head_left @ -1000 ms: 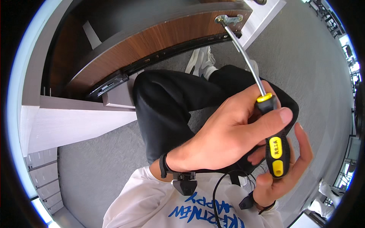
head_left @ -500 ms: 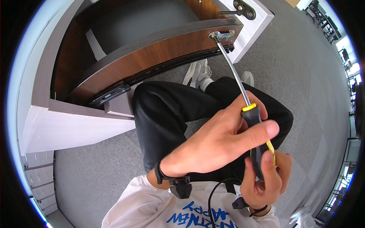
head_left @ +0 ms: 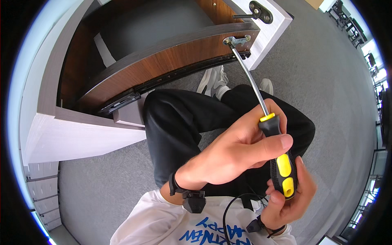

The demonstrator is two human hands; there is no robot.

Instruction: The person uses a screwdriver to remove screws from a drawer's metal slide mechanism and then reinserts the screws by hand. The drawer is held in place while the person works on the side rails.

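The screwdriver (head_left: 270, 125) slants between the person's hands and the drawer (head_left: 179, 53), tip pointing up and slightly left, handle end down and to the right. Its tip meets a metal bracket (head_left: 241, 41) on the drawer's brown side panel, near the panel's right end. The left hand (head_left: 232, 153) is closed round the front of the handle, thumb on top; the right hand (head_left: 286, 209) curls narrowly around its butt.

Compared with half a second ago, the handle has rolled so both yellow inlays face up, and the right fingers have shifted around it; the tip stays at the bracket.

Inside the drawer, a pale strip (head_left: 104, 50) shows against the dark grey bottom (head_left: 155, 34). A black slide rail (head_left: 183, 72) runs along the panel's lower edge.
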